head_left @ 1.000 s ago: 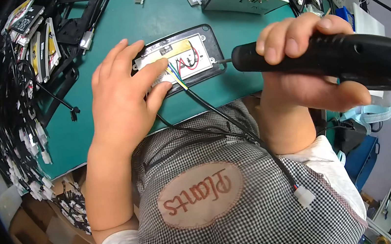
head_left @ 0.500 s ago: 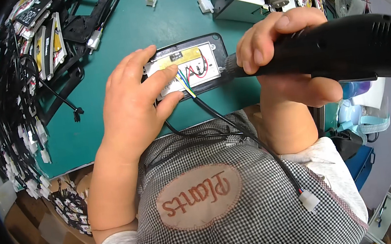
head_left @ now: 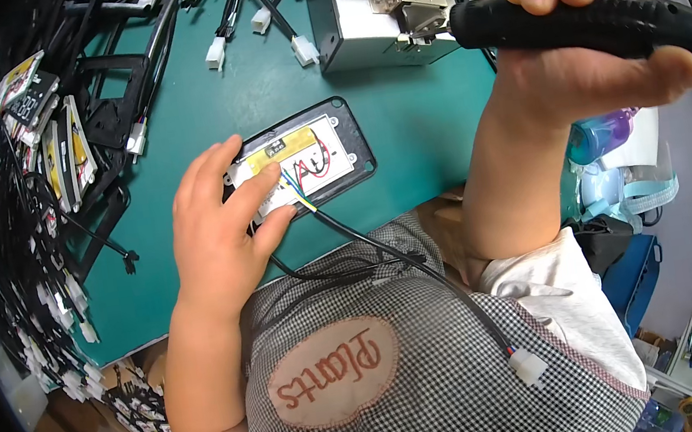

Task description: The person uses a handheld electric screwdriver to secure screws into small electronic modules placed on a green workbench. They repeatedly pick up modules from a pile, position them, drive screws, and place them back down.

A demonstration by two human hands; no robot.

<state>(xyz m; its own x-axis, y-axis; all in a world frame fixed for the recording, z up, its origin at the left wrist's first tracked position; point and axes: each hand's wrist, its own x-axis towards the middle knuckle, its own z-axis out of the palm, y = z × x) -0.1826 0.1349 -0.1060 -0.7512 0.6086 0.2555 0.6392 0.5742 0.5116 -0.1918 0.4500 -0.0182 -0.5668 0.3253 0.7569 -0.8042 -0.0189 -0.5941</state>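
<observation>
My right hand is wrapped round a black electric screwdriver. The screwdriver's nose is at the metal outlet of a boxy screw feeder; its bit tip is hard to make out there. On the green mat lies a shallow black plastic housing with a white-covered circuit board inside. My left hand grips the housing's left end, with a finger pressing on the board and the thumb at the near edge. A black cable runs from its coloured wires across my apron to a white connector.
Wired display boards and black cables pile up on the left, their white plugs hanging over the bench edge. More plugs lie at the back of the green mat. A purple-blue bottle stands on the right.
The screwdriver has moved from the housing's right end up and back to the screw feeder. My left hand stays on the housing; the view has shifted.
</observation>
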